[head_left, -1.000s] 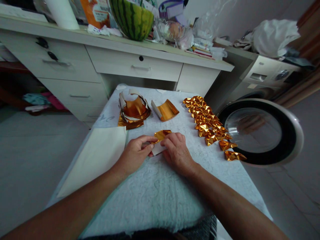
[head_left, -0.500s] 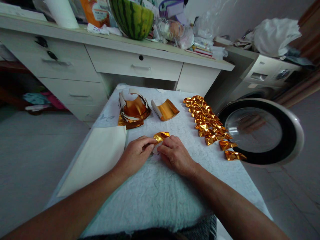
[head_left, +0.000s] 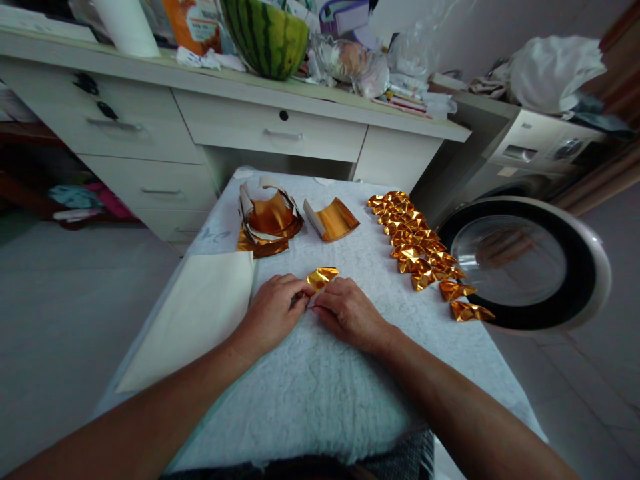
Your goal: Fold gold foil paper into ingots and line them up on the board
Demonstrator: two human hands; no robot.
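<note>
Centre of frame, I see gold foil paper (head_left: 323,275) pinched along near edge by left hand (head_left: 277,308) and right hand (head_left: 351,312). Visible gold part lies just above fingertips, long axis roughly crosswise; neither hand clearly nearer. Folded foil pieces (head_left: 409,254) lie right of centre.

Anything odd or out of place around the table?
The washing machine door stands open beside the table, near the folded gold pieces; odd, as no laundry is being handled. No spill visible.
</note>
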